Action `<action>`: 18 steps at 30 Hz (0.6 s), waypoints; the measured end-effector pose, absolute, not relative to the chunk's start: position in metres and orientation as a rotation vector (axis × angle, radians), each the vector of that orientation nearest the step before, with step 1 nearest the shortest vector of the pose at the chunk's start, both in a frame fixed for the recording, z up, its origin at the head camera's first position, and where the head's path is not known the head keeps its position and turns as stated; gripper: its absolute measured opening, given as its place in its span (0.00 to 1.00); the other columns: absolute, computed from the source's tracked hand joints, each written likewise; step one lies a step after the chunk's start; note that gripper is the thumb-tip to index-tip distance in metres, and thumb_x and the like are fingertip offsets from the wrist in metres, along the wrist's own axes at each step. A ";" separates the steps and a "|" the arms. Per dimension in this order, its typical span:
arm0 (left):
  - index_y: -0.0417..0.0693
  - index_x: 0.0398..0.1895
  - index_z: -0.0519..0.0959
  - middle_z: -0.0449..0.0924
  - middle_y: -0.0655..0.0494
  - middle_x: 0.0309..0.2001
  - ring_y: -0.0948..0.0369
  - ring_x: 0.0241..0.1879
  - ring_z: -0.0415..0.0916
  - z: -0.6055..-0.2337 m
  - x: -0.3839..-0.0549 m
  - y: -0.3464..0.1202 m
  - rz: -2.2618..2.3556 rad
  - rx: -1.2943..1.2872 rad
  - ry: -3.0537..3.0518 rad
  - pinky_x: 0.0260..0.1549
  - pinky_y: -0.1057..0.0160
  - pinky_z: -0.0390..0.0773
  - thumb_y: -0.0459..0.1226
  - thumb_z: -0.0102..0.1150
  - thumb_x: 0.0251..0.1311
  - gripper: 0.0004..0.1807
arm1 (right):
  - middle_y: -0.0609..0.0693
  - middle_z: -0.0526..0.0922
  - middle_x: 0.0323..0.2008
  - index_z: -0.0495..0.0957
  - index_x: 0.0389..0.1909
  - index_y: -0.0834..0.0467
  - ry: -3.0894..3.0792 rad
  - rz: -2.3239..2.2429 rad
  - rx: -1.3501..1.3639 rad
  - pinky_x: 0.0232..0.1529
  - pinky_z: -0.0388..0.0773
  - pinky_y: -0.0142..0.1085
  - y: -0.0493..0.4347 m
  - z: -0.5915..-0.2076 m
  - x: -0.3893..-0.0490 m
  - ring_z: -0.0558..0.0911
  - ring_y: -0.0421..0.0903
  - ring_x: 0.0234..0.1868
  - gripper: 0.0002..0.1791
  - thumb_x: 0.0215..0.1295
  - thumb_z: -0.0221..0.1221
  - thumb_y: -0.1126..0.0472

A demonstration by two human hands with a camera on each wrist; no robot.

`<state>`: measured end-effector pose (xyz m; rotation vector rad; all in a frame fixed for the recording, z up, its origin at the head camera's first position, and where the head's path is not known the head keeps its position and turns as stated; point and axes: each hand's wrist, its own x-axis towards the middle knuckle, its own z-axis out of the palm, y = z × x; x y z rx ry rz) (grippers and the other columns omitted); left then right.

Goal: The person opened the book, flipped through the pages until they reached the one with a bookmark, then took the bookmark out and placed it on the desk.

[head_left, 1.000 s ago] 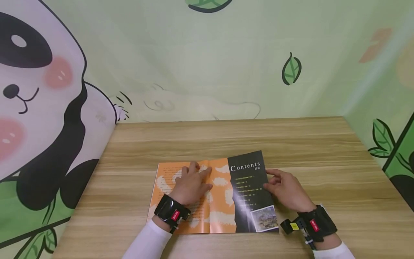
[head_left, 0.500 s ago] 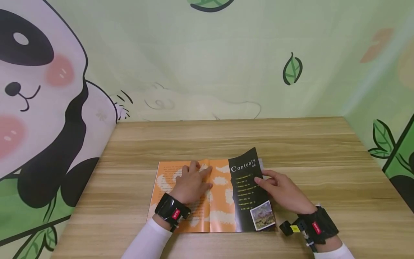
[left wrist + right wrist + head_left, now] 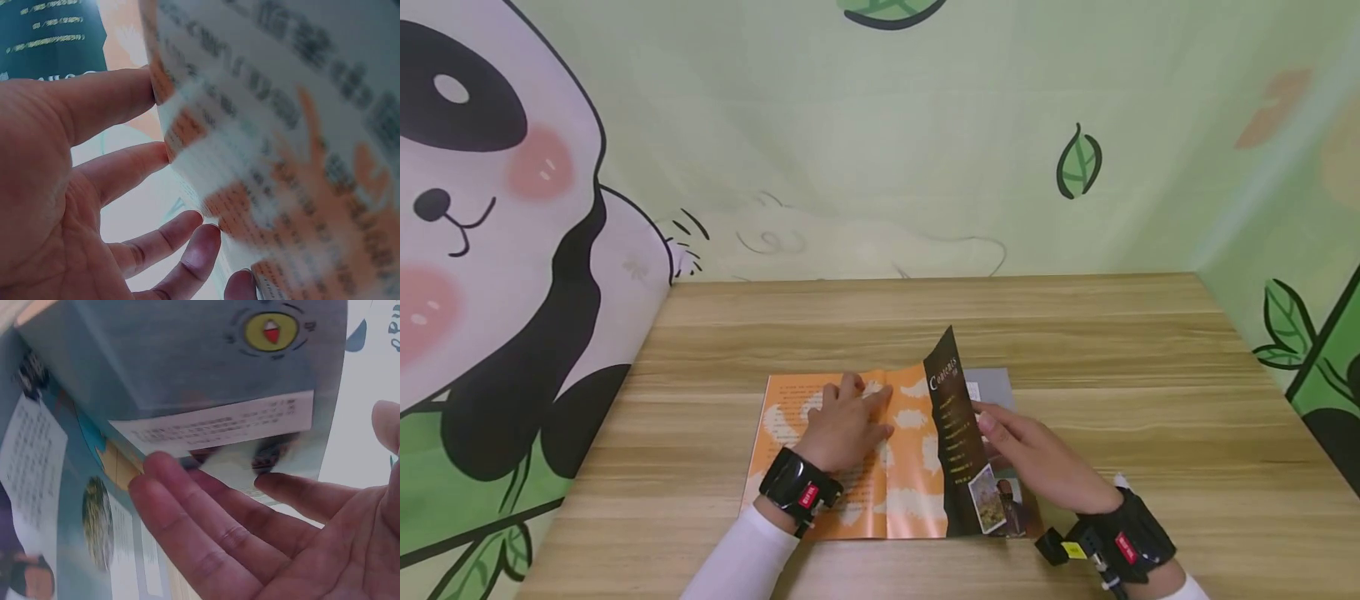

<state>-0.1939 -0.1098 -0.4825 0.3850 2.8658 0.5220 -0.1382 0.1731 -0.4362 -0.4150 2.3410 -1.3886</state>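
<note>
An open magazine (image 3: 913, 492) lies on the wooden table, its left side orange and white with lines of print. My left hand (image 3: 838, 429) rests on it near the fold, fingers spread. The black "Contents" page (image 3: 957, 442) stands raised and bent toward the left. Against that page's back are the fingers of my right hand (image 3: 1045, 462); in the right wrist view the thumb appears apart from the paper. A grey page (image 3: 996, 383) with pictures shows beneath. Curved printed paper (image 3: 250, 144) meets the left fingertips in the left wrist view.
The wooden table (image 3: 1112, 333) runs back to a pale green wall (image 3: 865, 150) printed with leaves. A large panda print (image 3: 565, 242) covers the left side. Each wrist wears a black strap (image 3: 1123, 533) with a small camera.
My right hand has moved left and swung the Contents page up and over, uncovering the grey page below. The left hand has stayed in place on the magazine.
</note>
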 end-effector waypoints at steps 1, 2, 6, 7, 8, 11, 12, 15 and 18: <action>0.64 0.76 0.71 0.61 0.47 0.67 0.42 0.60 0.61 -0.483 -0.194 -0.110 0.523 0.388 2.867 0.45 0.38 0.74 0.53 0.63 0.70 0.32 | 0.70 0.71 0.71 0.59 0.80 0.59 2.334 -1.378 -0.434 0.60 0.79 0.59 0.171 -0.436 -0.137 0.81 0.63 0.63 0.33 0.85 0.38 0.44; 0.64 0.76 0.71 0.61 0.47 0.67 0.42 0.60 0.61 -0.483 -0.195 -0.109 0.522 0.390 2.868 0.45 0.38 0.73 0.53 0.63 0.70 0.32 | 0.70 0.74 0.68 0.59 0.80 0.57 2.316 -1.375 -0.450 0.54 0.82 0.57 0.169 -0.436 -0.137 0.84 0.61 0.58 0.32 0.86 0.37 0.44; 0.64 0.76 0.71 0.62 0.47 0.67 0.43 0.59 0.62 -0.484 -0.195 -0.109 0.521 0.397 2.876 0.45 0.39 0.73 0.53 0.63 0.69 0.32 | 0.63 0.77 0.66 0.59 0.81 0.48 2.240 -1.381 -0.522 0.51 0.84 0.53 0.158 -0.437 -0.132 0.85 0.57 0.57 0.28 0.86 0.38 0.46; 0.64 0.75 0.71 0.62 0.47 0.66 0.43 0.58 0.62 -0.485 -0.196 -0.109 0.516 0.409 2.883 0.45 0.38 0.74 0.53 0.63 0.69 0.32 | 0.60 0.77 0.68 0.60 0.81 0.46 2.246 -1.368 -0.546 0.55 0.82 0.54 0.155 -0.438 -0.132 0.82 0.58 0.61 0.28 0.86 0.38 0.46; 0.64 0.75 0.71 0.63 0.47 0.66 0.43 0.58 0.63 -0.485 -0.195 -0.109 0.514 0.418 2.890 0.44 0.38 0.74 0.53 0.63 0.69 0.32 | 0.58 0.75 0.70 0.61 0.80 0.45 2.256 -1.356 -0.569 0.59 0.80 0.56 0.151 -0.439 -0.131 0.79 0.59 0.65 0.28 0.86 0.39 0.46; 0.63 0.72 0.75 0.64 0.45 0.66 0.41 0.58 0.64 -0.485 -0.195 -0.109 0.501 0.446 2.909 0.43 0.36 0.76 0.51 0.64 0.69 0.29 | 0.53 0.67 0.77 0.62 0.79 0.44 2.290 -1.318 -0.639 0.69 0.69 0.61 0.142 -0.444 -0.128 0.67 0.60 0.76 0.27 0.85 0.40 0.46; 0.61 0.69 0.78 0.64 0.45 0.66 0.41 0.58 0.64 -0.486 -0.195 -0.109 0.502 0.453 2.909 0.43 0.36 0.75 0.51 0.65 0.67 0.27 | 0.53 0.66 0.77 0.62 0.79 0.45 2.304 -1.301 -0.659 0.72 0.66 0.62 0.139 -0.446 -0.128 0.63 0.60 0.79 0.27 0.85 0.41 0.45; 0.56 0.69 0.77 0.64 0.45 0.66 0.42 0.58 0.64 -0.487 -0.197 -0.108 0.560 0.419 2.885 0.42 0.39 0.74 0.49 0.68 0.63 0.30 | 0.53 0.63 0.79 0.62 0.79 0.45 2.333 -1.263 -0.692 0.73 0.63 0.63 0.132 -0.449 -0.127 0.60 0.60 0.80 0.28 0.84 0.42 0.44; 0.48 0.74 0.68 0.64 0.40 0.63 0.40 0.55 0.65 -0.490 -0.198 -0.110 0.803 0.281 2.790 0.41 0.42 0.71 0.45 0.65 0.64 0.35 | 0.52 0.60 0.80 0.63 0.79 0.43 2.364 -1.220 -0.699 0.71 0.64 0.65 0.125 -0.451 -0.126 0.61 0.60 0.80 0.28 0.83 0.43 0.42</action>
